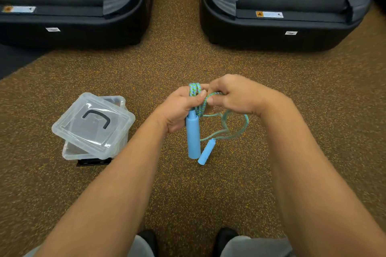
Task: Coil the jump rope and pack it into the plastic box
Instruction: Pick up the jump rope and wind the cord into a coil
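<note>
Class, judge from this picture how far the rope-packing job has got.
Done: a few turns of the blue-green braided jump rope sit bunched in the left hand with one blue handle. In hand: the right hand feeds another loop. Left: slack and the second blue handle dangle; the clear plastic box remains lidded.

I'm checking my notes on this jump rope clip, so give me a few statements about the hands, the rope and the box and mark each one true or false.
1. The left hand holds one blue handle together with loops of rope. True.
2. The second handle is already inside the plastic box. False: it hangs low on the loose rope, outside the box.
3. The lid sits skewed on top of the box. True.
4. The right hand is empty. False: its fingers pinch the rope.
5. The box stands right of the hands. False: it is on the left.
</note>
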